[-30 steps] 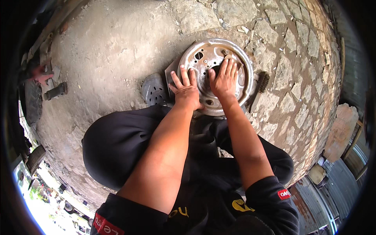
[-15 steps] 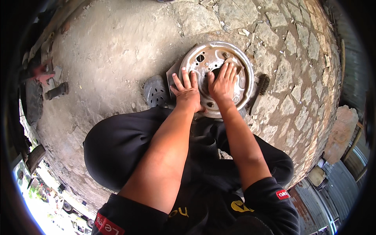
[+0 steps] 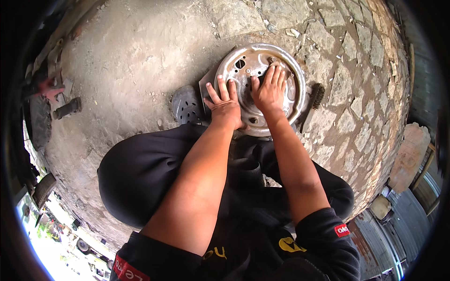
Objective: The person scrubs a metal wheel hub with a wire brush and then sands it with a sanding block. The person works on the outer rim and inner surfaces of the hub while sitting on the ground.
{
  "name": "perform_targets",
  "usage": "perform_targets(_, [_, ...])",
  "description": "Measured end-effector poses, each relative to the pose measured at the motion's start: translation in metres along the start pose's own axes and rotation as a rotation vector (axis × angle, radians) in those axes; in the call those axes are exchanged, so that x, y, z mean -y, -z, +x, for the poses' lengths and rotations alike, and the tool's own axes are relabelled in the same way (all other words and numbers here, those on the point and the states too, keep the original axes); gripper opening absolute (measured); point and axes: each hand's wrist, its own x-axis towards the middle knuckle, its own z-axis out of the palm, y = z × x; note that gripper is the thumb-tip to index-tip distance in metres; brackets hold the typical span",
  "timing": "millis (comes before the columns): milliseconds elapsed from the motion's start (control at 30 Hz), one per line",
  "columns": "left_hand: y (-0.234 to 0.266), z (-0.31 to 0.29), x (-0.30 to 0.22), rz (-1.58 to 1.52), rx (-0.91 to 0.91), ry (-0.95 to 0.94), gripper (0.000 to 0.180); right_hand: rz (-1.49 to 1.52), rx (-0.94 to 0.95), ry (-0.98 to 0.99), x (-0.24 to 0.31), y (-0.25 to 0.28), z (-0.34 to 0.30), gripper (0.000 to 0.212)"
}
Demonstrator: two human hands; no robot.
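A round, worn metal brake backing plate (image 3: 247,61) with a raised rim and several holes lies in front of my legs. My left hand (image 3: 226,110) rests at its left rim, fingers spread, thumb near the near edge. On the plate's face, right of its middle, my right hand (image 3: 270,93) lies with the fingers stretched out and partly covers the dark centre hole. Whether anything lies under the right palm is hidden. A flat, dark board or sheet (image 3: 209,82) shows from beneath the plate on the left.
A wire brush (image 3: 317,97) lies right of the plate. A grey clog (image 3: 185,104) stands to its left. Farther left are a dark cylinder (image 3: 68,108) and a red metal piece (image 3: 48,91). Rough stone paving (image 3: 344,124) stretches right; corrugated sheets (image 3: 407,208) stand at the right edge.
My right hand has slid slightly away from me and to the right across the plate. The left hand keeps its place at the rim. The whole view has shifted a little.
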Motion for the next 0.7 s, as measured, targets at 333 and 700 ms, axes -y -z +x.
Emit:
perform_targets(333, [0.003,-0.002,0.0,0.001,0.008,0.014,0.166,0.001,0.08,-0.029,0.015,0.0,-0.013,0.083])
perform_targets(700, [0.0,0.0,0.0,-0.006,-0.025,-0.008,0.168,0.01,0.06,-0.035,0.0,0.011,0.005,0.079])
